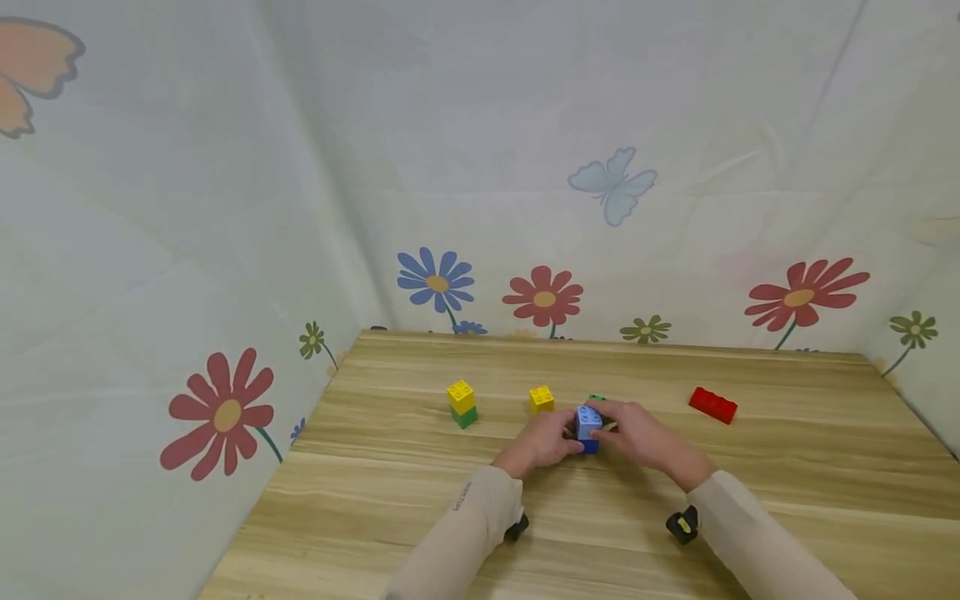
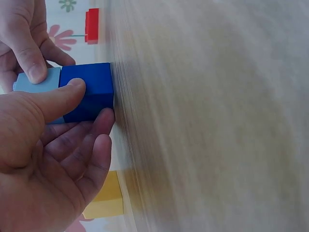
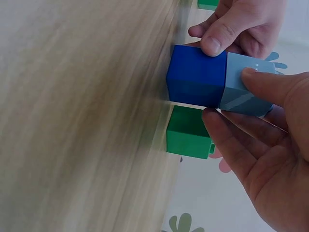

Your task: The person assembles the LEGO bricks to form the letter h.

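A light blue building brick (image 1: 588, 422) sits on top of a dark blue brick (image 1: 589, 447), their faces meeting at a thin seam in both wrist views. My left hand (image 1: 545, 438) pinches the dark blue brick (image 2: 89, 99) between thumb and fingers. From the other side my right hand (image 1: 637, 432) pinches the light blue brick (image 3: 244, 79), thumb on its near face. The stack stands upright at the wood surface. Just behind the right hand is a green brick (image 3: 186, 133), mostly hidden in the head view.
A yellow brick (image 1: 542, 399) lies behind my left hand. Further left stands a yellow brick (image 1: 461, 396) on a green brick (image 1: 464, 417). To the right is a long red brick (image 1: 713, 405). A flower-printed cloth (image 1: 487, 192) hangs behind the wooden table (image 1: 375, 467).
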Available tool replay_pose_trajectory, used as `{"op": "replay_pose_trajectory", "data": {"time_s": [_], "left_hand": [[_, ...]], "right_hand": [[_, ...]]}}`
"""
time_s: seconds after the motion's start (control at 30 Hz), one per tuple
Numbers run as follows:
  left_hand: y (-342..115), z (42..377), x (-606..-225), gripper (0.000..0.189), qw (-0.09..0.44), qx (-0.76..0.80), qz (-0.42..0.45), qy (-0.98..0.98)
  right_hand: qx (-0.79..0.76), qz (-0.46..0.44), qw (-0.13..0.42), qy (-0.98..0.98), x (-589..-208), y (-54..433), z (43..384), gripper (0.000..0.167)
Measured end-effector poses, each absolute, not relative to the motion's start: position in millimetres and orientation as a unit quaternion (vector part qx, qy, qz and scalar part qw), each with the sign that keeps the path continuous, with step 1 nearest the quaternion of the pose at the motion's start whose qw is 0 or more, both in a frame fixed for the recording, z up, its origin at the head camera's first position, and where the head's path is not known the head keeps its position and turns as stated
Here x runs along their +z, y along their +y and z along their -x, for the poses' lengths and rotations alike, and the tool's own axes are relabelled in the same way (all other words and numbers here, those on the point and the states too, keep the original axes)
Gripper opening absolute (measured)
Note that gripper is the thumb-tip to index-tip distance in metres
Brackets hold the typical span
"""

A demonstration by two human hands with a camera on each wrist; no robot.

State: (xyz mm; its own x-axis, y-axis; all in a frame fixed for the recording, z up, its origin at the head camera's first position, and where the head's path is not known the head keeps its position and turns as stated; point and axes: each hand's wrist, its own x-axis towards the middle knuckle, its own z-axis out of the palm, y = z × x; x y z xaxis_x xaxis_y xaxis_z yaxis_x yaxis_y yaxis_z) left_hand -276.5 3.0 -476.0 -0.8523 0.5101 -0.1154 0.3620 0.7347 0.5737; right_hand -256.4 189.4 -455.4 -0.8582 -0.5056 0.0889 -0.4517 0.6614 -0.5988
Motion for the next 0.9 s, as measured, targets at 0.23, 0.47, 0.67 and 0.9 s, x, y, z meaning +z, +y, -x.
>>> {"op": "replay_pose_trajectory", "data": {"time_s": [0.23,0.47,0.67,0.9], "left_hand": [[5,275,-474,0.032,0.134,0.281,-0.246,0.918],[8,276,-475,0.033,0.134,0.275,-0.249,0.919],[16,274,-473,0.034,0.123,0.261,-0.255,0.923],[26,272,-474,0.031,0.118,0.258,-0.251,0.925]], "right_hand": [[-0.314,0.276,0.026,0.908,-461,194,257,0.046],[-0.318,0.277,0.022,0.906,-461,197,256,0.045],[-0.323,0.277,0.017,0.905,-464,205,255,0.043],[-0.334,0.273,0.015,0.902,-462,214,253,0.042]]}}
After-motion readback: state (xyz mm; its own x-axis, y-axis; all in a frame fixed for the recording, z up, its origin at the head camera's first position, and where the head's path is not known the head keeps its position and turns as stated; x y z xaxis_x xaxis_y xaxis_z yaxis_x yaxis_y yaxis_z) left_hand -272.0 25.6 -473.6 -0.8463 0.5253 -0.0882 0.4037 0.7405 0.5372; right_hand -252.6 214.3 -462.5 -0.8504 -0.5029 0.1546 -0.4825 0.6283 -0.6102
